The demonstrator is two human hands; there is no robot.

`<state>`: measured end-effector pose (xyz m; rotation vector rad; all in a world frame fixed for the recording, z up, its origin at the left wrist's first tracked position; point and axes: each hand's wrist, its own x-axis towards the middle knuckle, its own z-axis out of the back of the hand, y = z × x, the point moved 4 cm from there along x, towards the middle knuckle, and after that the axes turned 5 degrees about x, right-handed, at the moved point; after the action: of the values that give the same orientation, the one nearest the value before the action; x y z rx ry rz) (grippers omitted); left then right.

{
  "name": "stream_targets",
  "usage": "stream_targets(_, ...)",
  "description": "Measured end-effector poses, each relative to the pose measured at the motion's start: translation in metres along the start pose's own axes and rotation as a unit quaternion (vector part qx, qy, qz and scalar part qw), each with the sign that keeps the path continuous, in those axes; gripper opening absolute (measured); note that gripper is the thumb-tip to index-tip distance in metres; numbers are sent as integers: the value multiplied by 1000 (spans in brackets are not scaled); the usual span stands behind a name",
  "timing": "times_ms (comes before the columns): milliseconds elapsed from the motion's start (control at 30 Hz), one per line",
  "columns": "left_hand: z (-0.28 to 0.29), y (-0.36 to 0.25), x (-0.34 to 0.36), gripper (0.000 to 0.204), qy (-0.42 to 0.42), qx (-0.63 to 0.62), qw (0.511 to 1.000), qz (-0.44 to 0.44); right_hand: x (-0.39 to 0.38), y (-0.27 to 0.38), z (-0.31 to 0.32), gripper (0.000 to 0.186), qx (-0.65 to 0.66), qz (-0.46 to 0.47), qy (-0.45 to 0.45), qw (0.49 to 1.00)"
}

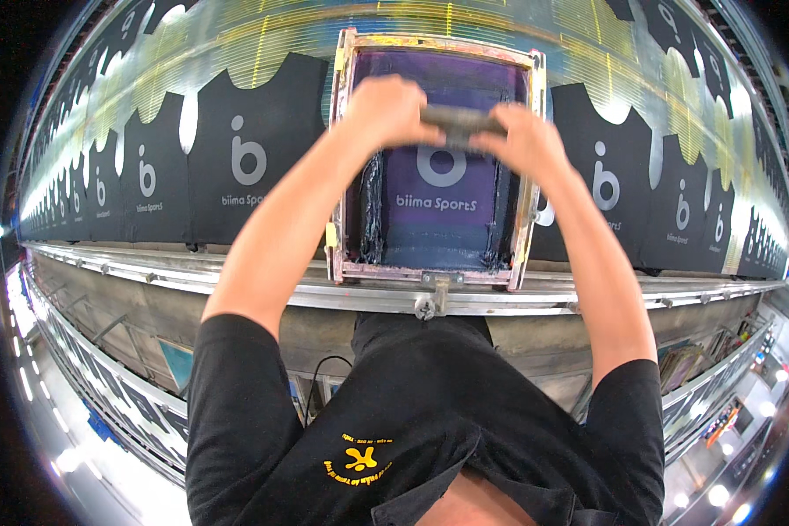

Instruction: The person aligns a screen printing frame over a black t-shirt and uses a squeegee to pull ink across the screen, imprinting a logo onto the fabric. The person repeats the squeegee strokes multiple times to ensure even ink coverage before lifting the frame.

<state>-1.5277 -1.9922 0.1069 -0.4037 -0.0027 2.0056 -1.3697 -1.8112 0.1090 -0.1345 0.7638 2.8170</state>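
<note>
A screen printing frame (536, 131) with a purple mesh lies on the long table in front of me. Both my hands grip a dark squeegee (460, 119) over the upper half of the mesh. My left hand (393, 110) wraps round its left end, and my right hand (526, 140) round its right end; both are slightly smeared by motion. Below the squeegee, a light grey round logo with lettering shows on the mesh (434, 232). Dark ink streaks run down both inner sides of the frame. Whether the squeegee's blade touches the mesh is hidden.
Black shirt panels (259, 145) with grey printed logos lie in a row along the table to the left, and more black panels (607, 167) to the right. A metal rail (316, 294) runs along the near edge, with a clamp (436, 298) at the frame's near side.
</note>
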Motion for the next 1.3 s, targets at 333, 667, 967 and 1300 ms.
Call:
stream_targets(333,-37,-14,-17,59,-76,-27,995,51,-19,1,-43,35,0,-10,-107,994)
stream_targets(667,-51,-38,-73,62,19,-112,993,19,-85,20,-46,44,54,28,-33,998)
stream_targets(967,8,26,52,60,-121,-20,991,49,59,-14,0,43,2,-50,-137,989)
stream_targets(1300,-86,-82,-146,54,-89,-48,995,16,-161,44,-83,40,62,26,-125,990)
